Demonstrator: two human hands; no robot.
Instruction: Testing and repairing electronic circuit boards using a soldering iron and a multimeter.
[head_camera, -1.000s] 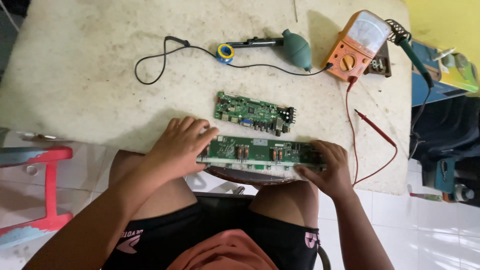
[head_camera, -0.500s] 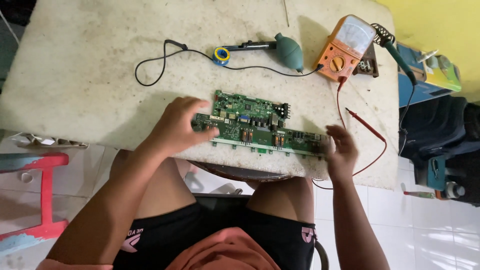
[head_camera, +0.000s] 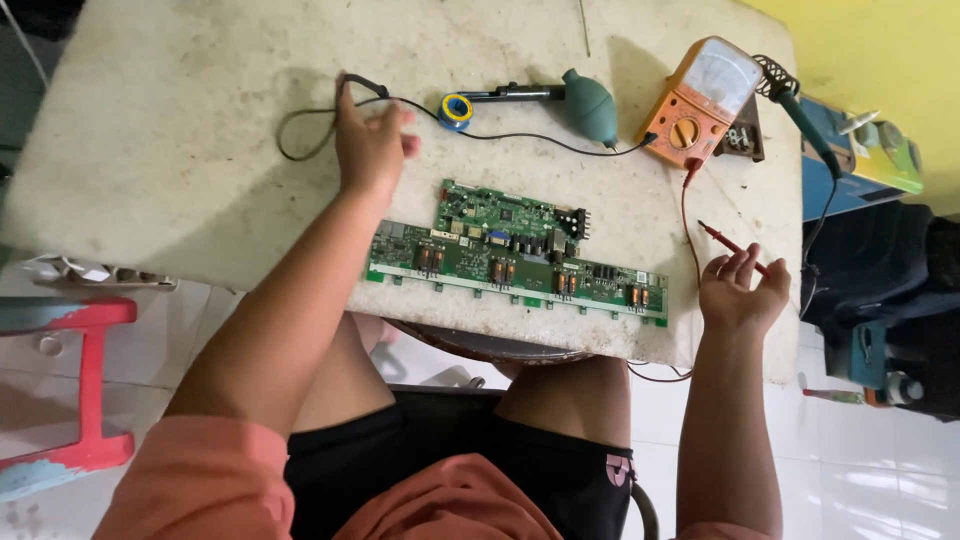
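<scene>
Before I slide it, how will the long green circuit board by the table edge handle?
The long board is probably stiff but thin, so it may flex if lifted by one end. It looks light and should slide easily. It lies near the table edge, so a push toward the person could drop it.

Black cable (head_camera: 330, 110), thin, looped on pale tabletop at approx 11 o'clock, under left hand's fingertips. Red pointed multimeter probe (head_camera: 735, 245) w/ red lead lies slanted at approx 3 o'clock, just by right hand's open fingers.
</scene>
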